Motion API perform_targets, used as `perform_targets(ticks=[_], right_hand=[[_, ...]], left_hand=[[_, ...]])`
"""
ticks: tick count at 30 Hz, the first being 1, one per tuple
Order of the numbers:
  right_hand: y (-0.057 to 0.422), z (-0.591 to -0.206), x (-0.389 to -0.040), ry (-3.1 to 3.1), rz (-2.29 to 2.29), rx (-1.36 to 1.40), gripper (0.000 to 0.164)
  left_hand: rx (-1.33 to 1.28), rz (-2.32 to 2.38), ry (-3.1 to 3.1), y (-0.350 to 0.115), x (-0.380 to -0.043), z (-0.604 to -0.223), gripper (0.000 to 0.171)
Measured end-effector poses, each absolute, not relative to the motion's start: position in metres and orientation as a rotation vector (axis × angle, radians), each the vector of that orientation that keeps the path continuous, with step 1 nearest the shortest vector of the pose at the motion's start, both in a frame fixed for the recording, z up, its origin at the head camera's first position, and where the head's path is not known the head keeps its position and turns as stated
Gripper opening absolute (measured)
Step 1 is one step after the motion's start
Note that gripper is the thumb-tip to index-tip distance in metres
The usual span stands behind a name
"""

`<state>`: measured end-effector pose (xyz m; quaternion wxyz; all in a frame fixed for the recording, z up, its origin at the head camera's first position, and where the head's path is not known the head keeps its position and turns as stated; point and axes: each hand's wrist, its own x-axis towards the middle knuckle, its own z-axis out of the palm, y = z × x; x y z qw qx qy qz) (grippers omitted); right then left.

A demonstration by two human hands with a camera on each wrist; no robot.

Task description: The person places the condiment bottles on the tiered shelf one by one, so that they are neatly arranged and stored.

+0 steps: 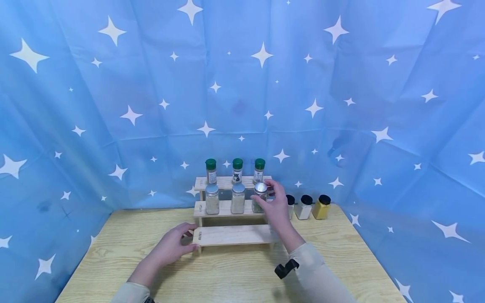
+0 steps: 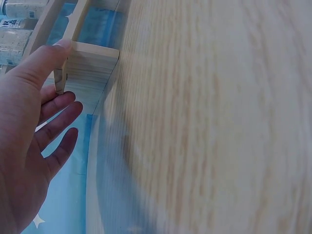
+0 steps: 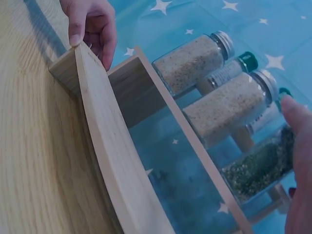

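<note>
A three-step wooden spice rack (image 1: 235,235) stands on the table. My left hand (image 1: 172,245) pinches the left end of its lowest step, the thumb on the near side and fingers behind, as the left wrist view shows. On the middle step, my right hand (image 1: 275,206) holds a glass jar of green dried herbs (image 3: 261,165) with a silver lid, thumb on one side and fingers on the other. Left of it on that step stand two silver-lidded jars, one jar (image 1: 238,198) in the middle and another jar (image 1: 212,199) at the left, with pale grainy contents.
Three green-capped shakers (image 1: 237,170) stand on the top step. Right of the rack, black-lidded jars sit on the table (image 1: 151,227): a yellow one (image 1: 321,207), a white one (image 1: 304,207) and one partly hidden by my right hand. A blue starry cloth (image 1: 235,105) hangs behind.
</note>
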<state>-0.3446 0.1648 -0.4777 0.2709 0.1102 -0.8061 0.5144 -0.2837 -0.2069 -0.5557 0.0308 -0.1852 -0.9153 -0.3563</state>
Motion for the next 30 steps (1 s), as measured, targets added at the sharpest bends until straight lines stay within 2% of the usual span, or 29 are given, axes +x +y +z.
perform_targets(ticks=[3,11,17,24,30], right_hand=[[0.17,-0.48,-0.342,-2.2,1.405,0.291,0.072],[0.196,-0.485,-0.331,-2.262,1.39,0.343,0.076],[0.227,-0.493,-0.33,-2.309,1.287,0.358,0.072],[0.261,-0.501,-0.332,-2.41,1.179,0.2,0.061],[0.274,-0.507,-0.339,-2.505,1.12,0.105,0.065]], left_hand=[[-0.569,-1.099,-2.825,-0.208,-0.284,-0.556,0.069],[-0.574,-1.101,-2.835,-0.209,-0.284,-0.556,0.069],[-0.559,-1.121,-2.838,-0.207,-0.284,-0.555,0.067],[-0.58,-1.111,-2.84,-0.209,-0.285,-0.556,0.071],[-0.623,-1.081,-2.823,-0.211,-0.285,-0.557,0.073]])
